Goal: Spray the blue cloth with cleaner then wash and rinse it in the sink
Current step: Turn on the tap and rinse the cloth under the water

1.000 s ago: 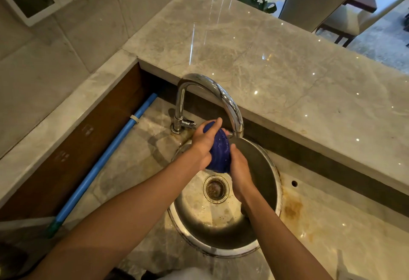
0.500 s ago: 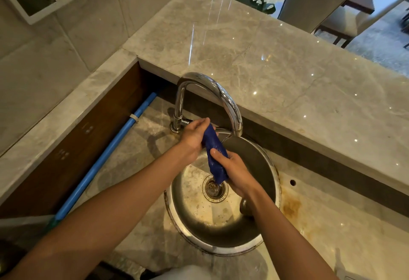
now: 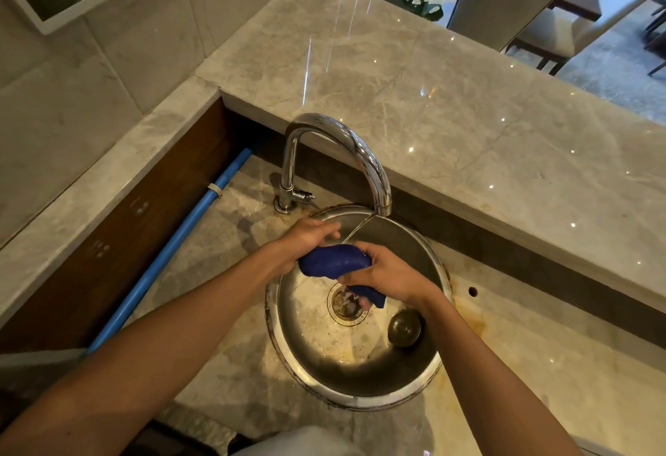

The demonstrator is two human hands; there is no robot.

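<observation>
The blue cloth (image 3: pixel 333 261) is bunched into a roll and held over the round steel sink (image 3: pixel 427 380). My left hand (image 3: pixel 306 241) grips its left end. My right hand (image 3: pixel 382 271) grips the right part, and a tail of cloth hangs from under it toward the drain (image 3: pixel 346 306). A thin stream of water runs from the chrome faucet (image 3: pixel 364 156) spout down onto the cloth between my hands. No spray bottle is in view.
A round drain plug (image 3: pixel 403 327) lies in the basin at the right. A blue pipe (image 3: pixel 173 243) runs along the wooden wall at the left. A raised marble counter (image 3: pixel 450 105) stands behind the sink. The stained lower counter (image 3: pixel 540 358) surrounds the basin.
Both hands have dropped away from the spout, deeper over the basin. The cloth has turned from upright between my palms to lying sideways, rolled between both hands.
</observation>
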